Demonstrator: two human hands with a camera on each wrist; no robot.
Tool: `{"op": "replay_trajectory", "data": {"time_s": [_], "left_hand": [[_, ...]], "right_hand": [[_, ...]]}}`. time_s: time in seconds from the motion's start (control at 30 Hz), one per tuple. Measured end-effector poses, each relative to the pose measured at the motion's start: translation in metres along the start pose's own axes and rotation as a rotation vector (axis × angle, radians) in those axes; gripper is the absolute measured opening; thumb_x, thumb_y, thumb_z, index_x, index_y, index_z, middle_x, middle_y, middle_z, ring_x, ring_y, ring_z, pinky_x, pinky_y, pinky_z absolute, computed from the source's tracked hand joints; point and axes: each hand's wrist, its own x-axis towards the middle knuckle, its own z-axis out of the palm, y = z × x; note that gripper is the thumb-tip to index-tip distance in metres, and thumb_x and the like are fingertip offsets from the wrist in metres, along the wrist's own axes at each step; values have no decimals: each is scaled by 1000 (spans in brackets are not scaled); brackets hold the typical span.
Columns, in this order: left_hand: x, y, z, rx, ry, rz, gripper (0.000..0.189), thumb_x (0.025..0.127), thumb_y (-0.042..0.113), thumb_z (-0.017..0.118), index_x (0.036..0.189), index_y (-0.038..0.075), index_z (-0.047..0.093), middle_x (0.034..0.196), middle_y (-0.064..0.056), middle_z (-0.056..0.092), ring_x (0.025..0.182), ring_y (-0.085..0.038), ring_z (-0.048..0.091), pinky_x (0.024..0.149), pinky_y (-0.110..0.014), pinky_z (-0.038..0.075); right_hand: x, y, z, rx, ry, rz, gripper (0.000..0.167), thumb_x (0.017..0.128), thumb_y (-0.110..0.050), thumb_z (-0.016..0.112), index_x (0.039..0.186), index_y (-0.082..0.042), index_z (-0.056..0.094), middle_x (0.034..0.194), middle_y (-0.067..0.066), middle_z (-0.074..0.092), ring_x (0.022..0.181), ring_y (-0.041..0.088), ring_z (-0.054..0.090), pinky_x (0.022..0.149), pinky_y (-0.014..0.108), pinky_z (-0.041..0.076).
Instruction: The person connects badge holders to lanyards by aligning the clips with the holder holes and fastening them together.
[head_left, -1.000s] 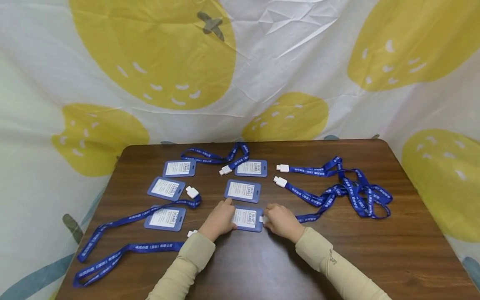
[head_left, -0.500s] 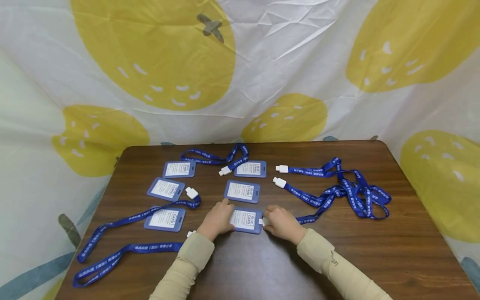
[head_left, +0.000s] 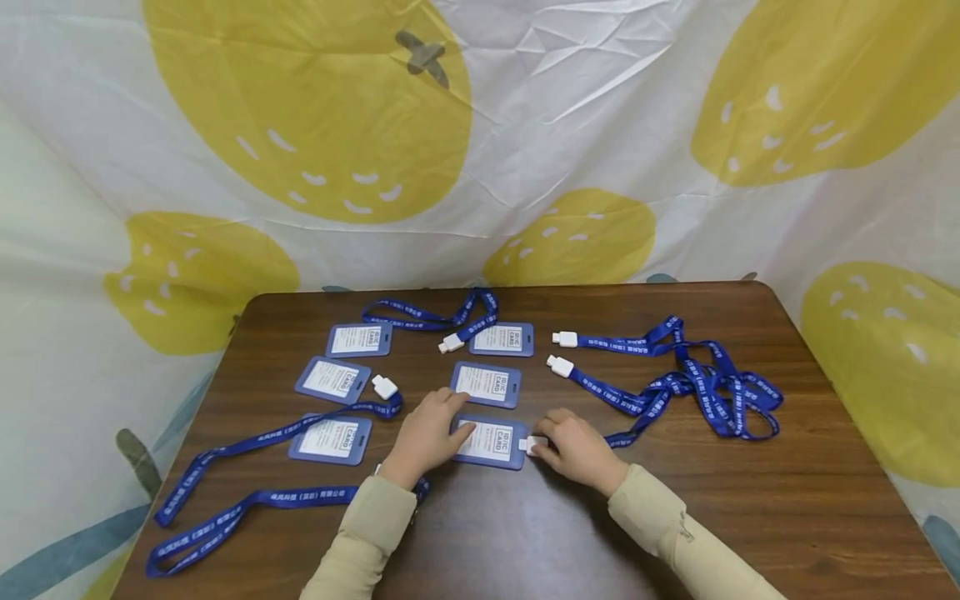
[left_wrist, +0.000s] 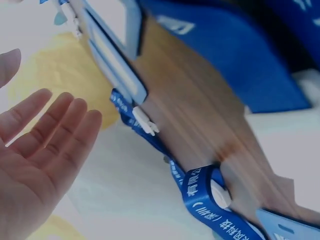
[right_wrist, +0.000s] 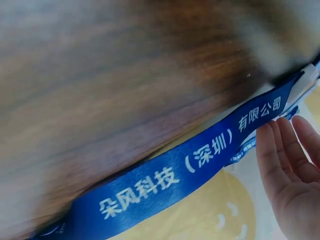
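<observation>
In the head view my left hand (head_left: pixel 427 435) lies just left of the nearest blue card holder (head_left: pixel 489 442), its fingers spread and loosely straight. In the left wrist view the palm of that hand (left_wrist: pixel 42 150) is bare and holds nothing. Into the slot end of this holder goes a white clip (head_left: pixel 535 446) on a blue lanyard (right_wrist: pixel 175 170). My right hand (head_left: pixel 581 447) is beside the clip, thumb and fingers parted around it. Relaxed fingers show on the right hand (right_wrist: pixel 295 165) in the right wrist view; whether a fingertip touches the clip is hidden.
Two card holders lie farther back in this column, one holder (head_left: pixel 486 384) and another (head_left: pixel 504 338) under a lanyard's end. Several more, such as a holder (head_left: pixel 330 438), lie left. Loose lanyards (head_left: pixel 690 375) tangle at right; another lanyard (head_left: pixel 292 496) passes under my left wrist. Patterned cloth (head_left: pixel 480 150) hangs behind.
My left hand has let go of the card holder's edge and moved left and up. My right fingers have parted from the clip, and the hand has shifted slightly right. The holder stays put.
</observation>
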Motion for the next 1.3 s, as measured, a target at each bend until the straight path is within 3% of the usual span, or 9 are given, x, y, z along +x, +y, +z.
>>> {"op": "replay_trajectory", "data": {"time_s": [0.23, 0.5, 0.7, 0.97, 1.17, 1.3], "left_hand": [[-3, 5, -8, -107, 46, -3, 45, 83, 20, 65, 122, 1, 51, 114, -16, 57, 104, -30, 53, 89, -42, 44], [-14, 5, -7, -228, 128, -20, 42, 82, 15, 66, 118, -1, 51, 108, -13, 60, 100, -26, 56, 86, -39, 45], [-22, 4, -6, -247, 155, -30, 38, 81, 14, 67, 113, 0, 51, 104, -13, 61, 98, -26, 57, 85, -39, 46], [-26, 3, -4, -263, 183, 5, 40, 80, 11, 68, 113, -1, 51, 104, -13, 61, 99, -26, 58, 85, -39, 46], [-26, 3, -5, -273, 157, -14, 40, 81, 11, 67, 116, 1, 50, 106, -12, 61, 99, -25, 57, 84, -39, 46], [-26, 3, -5, -263, 147, -8, 41, 81, 11, 67, 117, 0, 50, 107, -13, 60, 100, -25, 57, 84, -39, 46]], "right_hand": [[-8, 3, -13, 10, 82, 69, 16, 75, -15, 71, 81, -7, 58, 76, 0, 54, 72, 17, 53, 65, 34, 47], [-21, 7, -24, 54, 146, 164, 23, 74, -12, 73, 88, -5, 56, 80, 4, 60, 72, 18, 59, 63, 34, 49], [-26, 11, -26, 53, 186, 149, 30, 75, -12, 73, 99, 0, 60, 91, 11, 64, 79, 22, 62, 68, 37, 51], [-23, 19, -24, 36, 204, 157, 23, 73, -10, 73, 91, 1, 64, 78, 7, 61, 63, 16, 54, 56, 31, 46], [-16, 26, -26, 53, 195, 176, 26, 73, -8, 73, 94, 5, 65, 86, 14, 64, 78, 29, 61, 69, 41, 50], [-9, 31, -26, 59, 181, 181, 26, 74, -8, 73, 95, 4, 65, 87, 14, 64, 79, 29, 62, 70, 41, 51]]}}
